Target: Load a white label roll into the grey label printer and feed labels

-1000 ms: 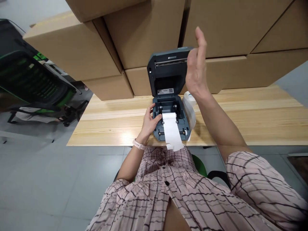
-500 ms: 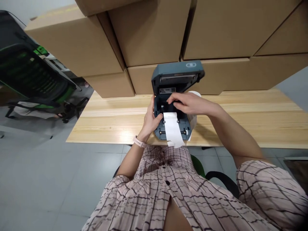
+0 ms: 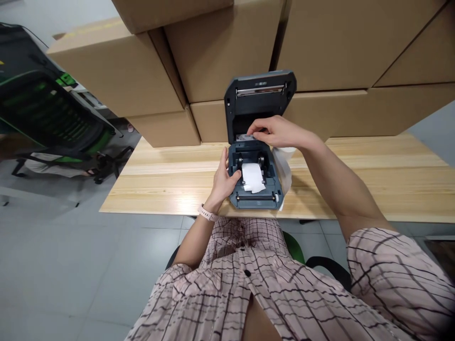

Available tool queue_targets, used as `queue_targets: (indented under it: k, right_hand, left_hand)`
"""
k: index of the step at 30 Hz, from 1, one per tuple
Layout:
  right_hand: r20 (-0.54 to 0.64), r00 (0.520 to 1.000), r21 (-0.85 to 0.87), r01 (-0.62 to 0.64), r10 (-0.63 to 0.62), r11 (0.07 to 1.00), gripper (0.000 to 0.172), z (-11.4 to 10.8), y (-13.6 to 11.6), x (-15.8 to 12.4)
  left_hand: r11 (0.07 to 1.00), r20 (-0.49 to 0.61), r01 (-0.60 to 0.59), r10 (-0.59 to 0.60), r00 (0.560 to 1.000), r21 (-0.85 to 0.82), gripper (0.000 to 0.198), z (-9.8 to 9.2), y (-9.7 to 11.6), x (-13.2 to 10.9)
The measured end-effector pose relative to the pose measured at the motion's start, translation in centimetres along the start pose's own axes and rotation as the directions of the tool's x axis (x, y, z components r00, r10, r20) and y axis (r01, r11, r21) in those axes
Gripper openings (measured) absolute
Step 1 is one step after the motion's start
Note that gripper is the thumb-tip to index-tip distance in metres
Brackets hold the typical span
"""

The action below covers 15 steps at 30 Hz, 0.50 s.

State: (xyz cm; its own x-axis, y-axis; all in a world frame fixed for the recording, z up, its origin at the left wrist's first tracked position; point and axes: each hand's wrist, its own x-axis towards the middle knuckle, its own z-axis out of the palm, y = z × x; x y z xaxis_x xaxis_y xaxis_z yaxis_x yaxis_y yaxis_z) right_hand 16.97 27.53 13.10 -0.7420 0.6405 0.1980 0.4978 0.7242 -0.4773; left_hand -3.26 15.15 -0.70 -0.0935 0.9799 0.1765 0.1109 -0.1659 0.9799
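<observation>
A dark blue-grey label printer (image 3: 236, 202) stands near the table's front edge with its lid (image 3: 231, 106) raised. My left hand (image 3: 223, 180) grips the printer's left side, thumb over the inner edge and fingers outside. A white paper strip (image 3: 252, 176) lies in the middle of the bay, its torn end short of the front roller. My right hand (image 3: 279, 131) is over the back of the bay by the hinge, fingers bent and pinched together near a printed sticker (image 3: 243, 137). What it holds, if anything, is hidden. More white paper (image 3: 283, 166) hangs along the printer's right side.
Stacked cardboard boxes (image 3: 227, 52) form a wall behind the wooden table (image 3: 170, 175). A black mesh chair with green trim (image 3: 46, 113) stands on the left. A person's leg (image 3: 60, 169) shows beyond that chair.
The paper strip has slid back into the printer; its end no longer hangs over the front. My right hand has moved back towards the hinge. The lid is tilted further back.
</observation>
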Motion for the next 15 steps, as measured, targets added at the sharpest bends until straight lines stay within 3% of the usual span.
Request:
queue_targets:
  k: [12,15]
  right_hand:
    - [-0.053,0.994,0.000,-0.091,0.091,0.996,0.030,-0.2,1.0,1.2]
    - [0.004,0.998,-0.023,-0.066,0.066,0.998,0.029,0.2,0.3,1.0]
  left_hand:
    - [1.000,0.002,0.002,-0.002,1.000,0.019,0.094,0.1,0.6,-0.2]
    - [1.000,-0.011,0.007,-0.006,1.000,0.026,0.092,0.1,0.6,-0.2]
